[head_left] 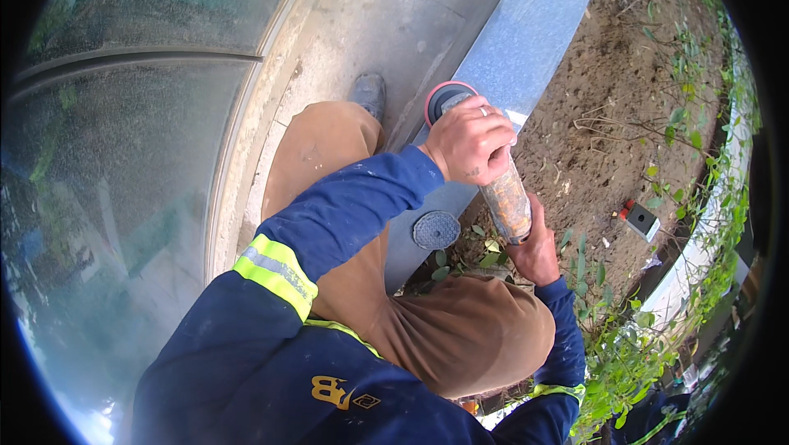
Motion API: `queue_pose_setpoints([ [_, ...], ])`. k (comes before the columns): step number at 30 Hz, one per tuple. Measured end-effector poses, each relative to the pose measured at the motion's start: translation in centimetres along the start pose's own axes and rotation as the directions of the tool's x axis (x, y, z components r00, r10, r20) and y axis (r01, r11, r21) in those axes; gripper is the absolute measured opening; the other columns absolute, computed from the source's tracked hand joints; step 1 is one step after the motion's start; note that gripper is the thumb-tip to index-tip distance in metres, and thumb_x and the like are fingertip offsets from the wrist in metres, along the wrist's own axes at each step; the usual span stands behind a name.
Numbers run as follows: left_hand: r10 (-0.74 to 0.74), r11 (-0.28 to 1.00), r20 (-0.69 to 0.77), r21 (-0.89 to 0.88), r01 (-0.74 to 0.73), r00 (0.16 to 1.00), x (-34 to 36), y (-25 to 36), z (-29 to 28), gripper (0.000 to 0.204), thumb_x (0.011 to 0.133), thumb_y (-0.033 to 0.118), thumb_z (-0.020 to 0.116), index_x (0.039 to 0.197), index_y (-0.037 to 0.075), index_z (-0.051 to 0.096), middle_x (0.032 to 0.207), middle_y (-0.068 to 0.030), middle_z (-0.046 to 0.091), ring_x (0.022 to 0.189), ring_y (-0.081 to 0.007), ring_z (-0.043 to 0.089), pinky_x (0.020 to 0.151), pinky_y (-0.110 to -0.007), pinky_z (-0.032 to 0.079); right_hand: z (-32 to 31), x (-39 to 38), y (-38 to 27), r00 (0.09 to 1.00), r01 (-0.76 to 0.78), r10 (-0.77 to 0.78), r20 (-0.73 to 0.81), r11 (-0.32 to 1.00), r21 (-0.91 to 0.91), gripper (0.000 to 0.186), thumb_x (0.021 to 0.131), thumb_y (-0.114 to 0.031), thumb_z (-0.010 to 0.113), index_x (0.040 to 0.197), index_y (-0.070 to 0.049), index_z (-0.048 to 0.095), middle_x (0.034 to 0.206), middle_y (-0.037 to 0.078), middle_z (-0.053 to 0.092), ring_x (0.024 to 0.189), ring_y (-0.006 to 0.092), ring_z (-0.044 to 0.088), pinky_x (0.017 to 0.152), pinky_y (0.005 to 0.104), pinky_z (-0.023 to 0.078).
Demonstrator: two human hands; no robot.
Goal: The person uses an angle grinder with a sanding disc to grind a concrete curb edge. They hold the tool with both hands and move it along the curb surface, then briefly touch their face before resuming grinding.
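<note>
Across my knees I hold an angle polisher (pixel 507 202) with a worn, stained body and a round, pink-rimmed disc (pixel 438 98) at its far end. My left hand (pixel 470 142) is closed around the head end, just behind the disc. The right hand (pixel 536 249) grips the rear end of the body, its fingers partly hidden. Under the disc runs a blue-grey stone ledge (pixel 526 42); whether the disc touches it I cannot tell. A loose round, textured grey pad (pixel 436 230) lies on the ledge, nearer to me than the disc.
Dusty glass panels (pixel 123 149) stand on the left beside a narrow paved strip (pixel 403 9), where my boot (pixel 370 93) rests. Right of the ledge lies bare soil (pixel 608 116) with leafy plants (pixel 625 371) and a small pale box-like object (pixel 641 220).
</note>
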State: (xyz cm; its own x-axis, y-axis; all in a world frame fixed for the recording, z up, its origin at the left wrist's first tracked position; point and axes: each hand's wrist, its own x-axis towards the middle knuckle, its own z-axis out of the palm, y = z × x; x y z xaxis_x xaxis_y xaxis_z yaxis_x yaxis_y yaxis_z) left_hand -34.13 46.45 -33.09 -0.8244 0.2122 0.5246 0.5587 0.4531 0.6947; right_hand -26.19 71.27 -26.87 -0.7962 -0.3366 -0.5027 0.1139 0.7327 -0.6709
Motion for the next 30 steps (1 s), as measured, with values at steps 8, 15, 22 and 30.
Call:
queue_pose_setpoints([
  [8,0.042,0.999,0.028,-0.016,-0.041,0.999,2.3,-1.5,1.4,0.011,0.071,0.006,0.070,0.082,0.006,0.070,0.087,-0.0073,0.073,0.082,-0.0244,0.071,0.083,-0.038,0.052,-0.4,1.1,0.8,0.995,0.046,-0.047,-0.086,0.999,-0.016,0.082,0.075,0.005,0.068,0.149,-0.008,0.036,0.115,0.029,0.069,0.112,0.0459,0.067,0.091,0.0479,0.056],
  [15,0.035,0.999,-0.007,0.006,-0.035,0.999,2.1,-2.2,0.2,0.012,0.072,0.004,0.068,0.084,0.006,0.071,0.087,-0.0082,0.074,0.083,-0.0263,0.072,0.082,-0.039,0.052,-0.4,2.0,0.5,0.999,0.019,-0.019,-0.026,1.000,-0.002,0.082,0.076,0.003,0.069,0.150,-0.009,0.035,0.113,0.030,0.069,0.110,0.0477,0.066,0.090,0.0498,0.056],
  [22,0.022,1.000,0.018,-0.010,-0.021,1.000,0.3,0.0,0.7,0.013,0.071,0.004,0.069,0.084,0.006,0.070,0.087,-0.0071,0.072,0.084,-0.0257,0.071,0.083,-0.039,0.051,0.1,-0.4,0.9,1.000,-0.003,0.003,-0.025,1.000,-0.028,0.084,0.075,0.003,0.071,0.150,-0.009,0.036,0.117,0.029,0.069,0.113,0.0457,0.067,0.092,0.0479,0.057],
  [30,0.046,0.999,-0.003,-0.016,-0.046,0.999,2.8,-2.2,1.2,0.011,0.071,0.005,0.069,0.082,0.006,0.071,0.085,-0.0089,0.074,0.081,-0.0261,0.071,0.081,-0.039,0.052,-0.6,1.9,1.1,0.998,0.017,-0.017,-0.063,1.000,-0.002,0.085,0.074,0.004,0.071,0.150,-0.008,0.035,0.116,0.028,0.069,0.113,0.0452,0.067,0.092,0.0474,0.056],
])
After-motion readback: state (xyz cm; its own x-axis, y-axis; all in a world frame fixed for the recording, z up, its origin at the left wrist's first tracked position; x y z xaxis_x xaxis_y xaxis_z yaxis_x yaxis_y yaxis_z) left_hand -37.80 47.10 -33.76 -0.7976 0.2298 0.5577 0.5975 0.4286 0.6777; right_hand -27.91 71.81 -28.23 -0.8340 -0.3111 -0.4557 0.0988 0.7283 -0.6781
